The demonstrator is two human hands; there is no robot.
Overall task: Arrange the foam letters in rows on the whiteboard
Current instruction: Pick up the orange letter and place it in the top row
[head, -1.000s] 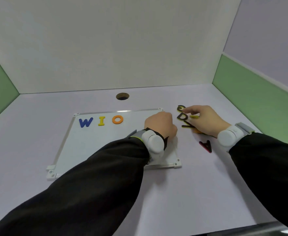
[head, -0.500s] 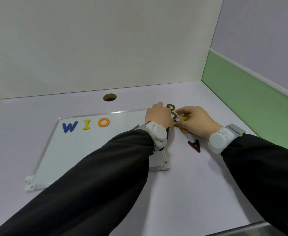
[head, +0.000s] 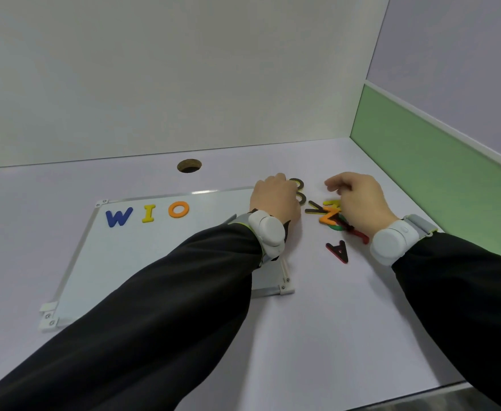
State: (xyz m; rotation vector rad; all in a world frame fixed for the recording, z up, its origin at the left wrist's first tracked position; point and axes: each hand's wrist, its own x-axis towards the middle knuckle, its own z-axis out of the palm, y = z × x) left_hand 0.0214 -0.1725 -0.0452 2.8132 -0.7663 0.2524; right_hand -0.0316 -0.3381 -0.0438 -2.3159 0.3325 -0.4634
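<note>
The left hand point(head: 274, 200) lies curled, knuckles up, over the whiteboard's far right corner, its fingertips against a dark S-shaped letter point(head: 299, 191) just off the frame; whether it pinches that letter cannot be told. The right hand point(head: 358, 200) hovers loosely curled over the letter pile point(head: 330, 216), fingers bent with nothing visibly between them.

The pile sits on the table just right of the board: a dark letter, a yellow one, an orange N point(head: 329, 217), with green and red pieces under the wrist. A red-edged A point(head: 338, 251) lies apart, nearer the person. On the whiteboard point(head: 142, 256) a blue W point(head: 118, 216), yellow I point(head: 148, 213) and orange O point(head: 178, 209) stand in a row along the far edge; the rest of the board is bare, with open room to the right of the O and below the row.

Half a second ago the right hand pinched a yellow letter beside the left hand; now the hands are apart and yellow lies on the pile.

The table point(head: 332, 336) is pale lilac with a round hole point(head: 189, 165) near the white back wall; a green panel point(head: 438, 161) flanks the right side.
</note>
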